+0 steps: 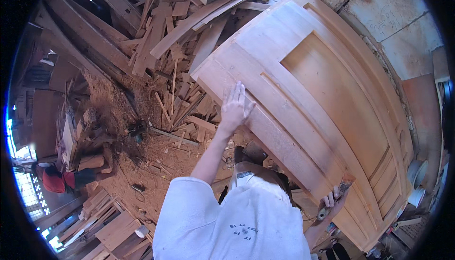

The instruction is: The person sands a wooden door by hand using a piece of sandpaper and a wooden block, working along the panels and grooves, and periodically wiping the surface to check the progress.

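A large panelled wooden door lies in front of me, running from the upper middle to the lower right. My left hand rests flat on its near frame board, fingers stretched out. Lower right, over the same near edge, my right hand is closed around a brush. The brush has a flared brown end pointing up and away, and a handle with a rounded end sticking out below the fingers. Whether its tip touches the wood, I cannot tell.
Wood offcuts are heaped beyond the door's left end. Sawdust covers the floor at left, where a power tool with a cord lies. A person in red is far left. Stacked boards stand lower left.
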Demonstrator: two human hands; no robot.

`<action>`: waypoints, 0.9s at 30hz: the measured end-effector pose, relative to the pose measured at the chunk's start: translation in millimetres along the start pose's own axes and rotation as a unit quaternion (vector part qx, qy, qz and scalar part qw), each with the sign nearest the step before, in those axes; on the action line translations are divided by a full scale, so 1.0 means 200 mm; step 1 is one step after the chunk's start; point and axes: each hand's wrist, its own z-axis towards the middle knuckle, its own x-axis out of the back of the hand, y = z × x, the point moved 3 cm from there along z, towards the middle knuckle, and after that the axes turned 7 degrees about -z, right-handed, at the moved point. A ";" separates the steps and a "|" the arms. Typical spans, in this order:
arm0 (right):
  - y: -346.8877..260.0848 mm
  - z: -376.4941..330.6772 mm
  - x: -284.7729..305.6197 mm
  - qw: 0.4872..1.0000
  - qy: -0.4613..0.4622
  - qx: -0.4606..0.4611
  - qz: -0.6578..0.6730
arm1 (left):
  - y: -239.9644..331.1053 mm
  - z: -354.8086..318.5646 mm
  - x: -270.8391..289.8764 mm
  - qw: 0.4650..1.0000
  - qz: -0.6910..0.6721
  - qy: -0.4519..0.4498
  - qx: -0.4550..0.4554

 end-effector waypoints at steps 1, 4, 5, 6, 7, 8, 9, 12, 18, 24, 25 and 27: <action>-0.01 -0.02 0.00 1.000 0.001 0.008 -0.001 | -0.03 0.09 0.00 1.000 -0.012 -0.008 -0.004; -0.02 -0.03 0.04 0.999 0.025 0.028 -0.013 | -0.12 0.23 0.04 1.000 -0.013 -0.025 0.006; -0.01 -0.03 0.04 0.999 0.029 0.022 -0.002 | -0.13 0.29 0.07 1.000 -0.011 -0.026 0.007; 0.00 -0.04 0.04 0.999 0.033 0.017 0.009 | -0.15 0.33 0.09 0.999 0.013 -0.030 0.006; 0.00 -0.05 0.05 0.999 0.037 0.012 0.018 | -0.16 0.34 0.11 0.999 0.036 -0.033 0.005; 0.00 -0.06 0.07 0.999 0.028 0.017 0.019 | -0.16 0.36 0.12 0.997 0.061 -0.035 0.004; 0.00 -0.06 0.09 0.999 0.018 0.022 0.020 | -0.14 0.36 0.11 0.997 0.062 -0.039 -0.017; 0.03 -0.07 0.04 0.999 0.022 0.031 0.021 | -0.13 0.35 0.12 0.997 0.064 -0.037 -0.030; 0.03 -0.10 0.03 0.995 0.089 0.052 -0.001 | -0.15 0.42 0.10 0.992 -0.018 -0.108 -0.060; 0.07 -0.08 0.02 0.992 0.121 0.045 0.017 | -0.42 0.46 0.10 0.985 0.119 0.108 -0.069; 0.08 -0.08 0.03 0.992 0.118 0.049 0.022 | -0.24 0.41 0.09 0.993 0.022 0.071 -0.093; 0.10 -0.11 0.07 0.991 0.111 0.051 0.047 | 0.08 0.28 0.09 0.983 -0.057 0.014 -0.174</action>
